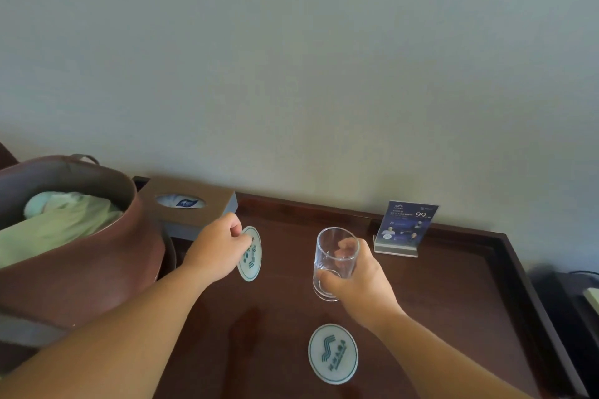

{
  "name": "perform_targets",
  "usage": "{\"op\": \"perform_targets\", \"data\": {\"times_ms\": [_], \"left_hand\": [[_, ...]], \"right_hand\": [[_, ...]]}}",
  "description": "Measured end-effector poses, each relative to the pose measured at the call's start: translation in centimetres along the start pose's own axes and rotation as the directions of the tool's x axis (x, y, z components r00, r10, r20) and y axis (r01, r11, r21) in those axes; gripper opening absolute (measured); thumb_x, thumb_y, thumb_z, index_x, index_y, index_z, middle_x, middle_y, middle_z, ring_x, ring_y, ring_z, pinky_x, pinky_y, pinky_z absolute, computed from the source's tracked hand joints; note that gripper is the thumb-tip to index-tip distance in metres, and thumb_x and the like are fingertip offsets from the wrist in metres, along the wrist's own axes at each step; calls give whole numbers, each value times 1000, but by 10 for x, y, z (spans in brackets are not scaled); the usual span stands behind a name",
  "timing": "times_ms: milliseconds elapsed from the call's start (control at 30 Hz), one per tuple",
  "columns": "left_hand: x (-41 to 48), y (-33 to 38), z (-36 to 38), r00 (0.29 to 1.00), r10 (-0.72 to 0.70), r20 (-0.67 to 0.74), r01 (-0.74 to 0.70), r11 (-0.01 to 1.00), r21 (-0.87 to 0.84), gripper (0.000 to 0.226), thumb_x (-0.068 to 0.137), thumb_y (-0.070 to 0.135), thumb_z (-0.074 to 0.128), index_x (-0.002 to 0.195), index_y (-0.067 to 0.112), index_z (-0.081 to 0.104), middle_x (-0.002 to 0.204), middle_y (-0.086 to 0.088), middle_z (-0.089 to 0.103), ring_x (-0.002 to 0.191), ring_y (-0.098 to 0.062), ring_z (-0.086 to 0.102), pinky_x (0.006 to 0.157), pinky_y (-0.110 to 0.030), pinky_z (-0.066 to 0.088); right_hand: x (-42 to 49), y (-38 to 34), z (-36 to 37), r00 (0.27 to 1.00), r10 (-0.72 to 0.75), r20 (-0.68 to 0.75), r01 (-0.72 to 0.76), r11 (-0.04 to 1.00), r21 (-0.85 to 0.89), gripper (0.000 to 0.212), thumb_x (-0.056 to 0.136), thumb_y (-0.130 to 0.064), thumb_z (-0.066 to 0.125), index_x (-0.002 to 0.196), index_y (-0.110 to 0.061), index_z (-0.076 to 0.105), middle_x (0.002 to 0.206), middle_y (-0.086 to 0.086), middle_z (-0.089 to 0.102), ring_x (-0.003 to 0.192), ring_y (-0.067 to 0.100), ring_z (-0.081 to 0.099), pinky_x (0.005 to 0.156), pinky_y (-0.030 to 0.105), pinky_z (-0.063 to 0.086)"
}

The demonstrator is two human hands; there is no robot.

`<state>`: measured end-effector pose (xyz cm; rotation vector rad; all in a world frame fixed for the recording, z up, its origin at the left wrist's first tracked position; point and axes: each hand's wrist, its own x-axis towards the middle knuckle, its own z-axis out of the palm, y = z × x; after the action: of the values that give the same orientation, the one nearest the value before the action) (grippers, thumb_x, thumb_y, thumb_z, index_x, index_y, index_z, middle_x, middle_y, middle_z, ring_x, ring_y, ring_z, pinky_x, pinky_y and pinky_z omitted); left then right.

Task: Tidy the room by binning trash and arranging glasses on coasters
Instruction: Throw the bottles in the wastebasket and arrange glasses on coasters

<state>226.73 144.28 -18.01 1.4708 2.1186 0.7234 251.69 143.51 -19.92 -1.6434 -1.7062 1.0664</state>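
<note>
At the left of the tabletop (453, 317), a brown bin (81, 275) holds crumpled pale green material. The left hand (217, 249) pinches a coaster (252, 261), tilted up; the right hand (363, 288) grips an empty glass (335, 253), behind a second coaster (333, 354) lying flat.

The dark wooden table (453, 301) bears a round coaster (333, 354) and a card stand (405, 228).

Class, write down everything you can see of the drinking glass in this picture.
The drinking glass is a clear, straight-sided tumbler with a thick base, apparently empty, roughly upright, mouth up. The right hand grips its side, thumb low on the near wall, fingers showing through the glass. It is over the dark table, beyond a round coaster; whether its base touches the table is unclear.
</note>
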Motion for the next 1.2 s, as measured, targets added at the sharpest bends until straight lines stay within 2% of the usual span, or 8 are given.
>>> {"op": "perform_targets", "data": {"times_ms": [200, 333, 433, 600, 900, 1000, 1100, 1200], "left_hand": [[30, -10, 27, 982, -188, 26, 189, 958, -216, 8, 84, 16, 53, 86, 8, 52, 74, -11, 60, 62, -27, 58, 57, -35, 43], [51, -12, 55, 927, -366, 82, 360, 808, -466, 11, 87, 4, 51, 97, 2, 53, 80, -12, 61, 56, -20, 56, 50, -28, 43], [68, -18, 75, 871, -468, 150, 458, 661, -595, 7, 89, 1, 51, 92, 5, 56, 89, -16, 66, 63, -20, 61, 53, -30, 50], [97, -28, 97, 770, -558, 310, 557, 351, -753, 11, 89, -5, 52, 94, 3, 58, 85, -18, 63, 67, -21, 61, 59, -32, 53], [130, -37, 111, 664, -593, 455, 620, 95, -779, 14, 94, -7, 48, 105, -5, 57, 80, -20, 63, 70, -24, 64, 74, -33, 57], [132, -38, 113, 640, -600, 479, 631, 56, -773, 13, 96, -5, 43, 97, -7, 55, 82, -23, 64, 72, -28, 66, 72, -36, 59], [133, -36, 117, 616, -628, 476, 672, 102, -734, 12, 94, -1, 49, 85, -6, 55, 84, -24, 66, 69, -29, 66, 54, -34, 59], [137, -38, 121, 601, -653, 460, 705, 162, -691, 12, 94, -3, 49, 98, -9, 58, 85, -23, 66, 67, -29, 65, 55, -36, 60]], "right_hand": [[19, 13, -2, 998, 54, -30, -54, 999, -7, 56, 72, -40, 76, 118, -36, 45, 110, -15, 60, 96, 6, 61, 77, 25, 49], [25, 21, -3, 992, 107, -72, -108, 994, -14, 49, 75, -36, 76, 114, -37, 46, 106, -16, 60, 86, -1, 60, 56, 9, 43], [31, 25, -4, 986, 139, -87, -141, 990, -14, 46, 77, -31, 76, 111, -38, 46, 103, -18, 59, 75, -5, 60, 48, 8, 42], [45, 34, 4, 974, 189, -122, -190, 982, 2, 53, 73, -33, 78, 113, -40, 44, 110, -19, 60, 96, 2, 59, 70, 19, 43], [69, 37, 20, 962, 226, -151, -229, 973, -5, 54, 69, -33, 80, 112, -39, 48, 103, -19, 62, 95, 4, 60, 77, 28, 45], [74, 35, 23, 963, 220, -154, -224, 974, -10, 56, 68, -33, 81, 115, -37, 49, 104, -18, 63, 95, 3, 61, 77, 28, 47], [78, 33, 24, 965, 214, -148, -218, 976, -5, 55, 68, -33, 81, 113, -37, 50, 103, -17, 64, 93, 1, 61, 74, 25, 47], [81, 32, 25, 966, 213, -149, -217, 976, -8, 52, 68, -33, 80, 111, -38, 50, 102, -17, 64, 92, 0, 61, 75, 25, 46]]}}
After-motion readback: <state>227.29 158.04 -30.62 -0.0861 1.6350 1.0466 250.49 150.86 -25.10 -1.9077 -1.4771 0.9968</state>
